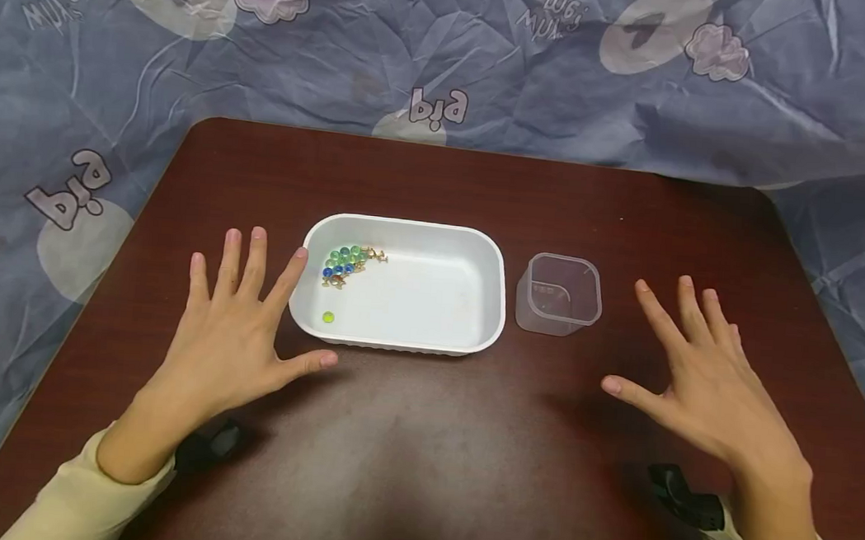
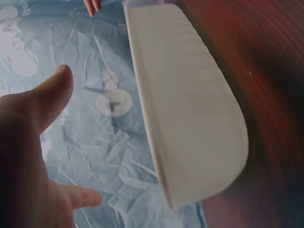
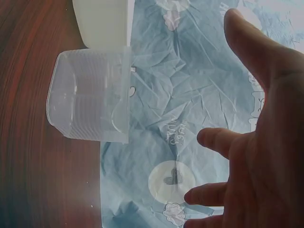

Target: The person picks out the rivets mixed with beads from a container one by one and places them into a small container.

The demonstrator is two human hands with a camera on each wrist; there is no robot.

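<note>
A white rectangular tray [image 1: 416,302] sits on the table. Blue and green glass marbles [image 1: 344,256] cluster at its left end, with small gold-coloured pieces [image 1: 377,255] beside them. One yellow-green marble [image 1: 329,317] lies apart, near the tray's front left corner. My left hand [image 1: 231,336] is spread with fingers straight, its index fingertip overlapping the tray's left rim in the head view. To the tray's right stands a clear plastic container [image 1: 560,298] with an open top. My right hand [image 1: 715,386], also spread and holding nothing, is to the right of that container.
The dark brown wooden table [image 1: 422,435] has rounded far corners. A wrinkled blue-grey cloth [image 1: 489,67] with printed clouds and letters hangs behind it and down its sides. Black wrist straps [image 1: 686,496] show below the hands.
</note>
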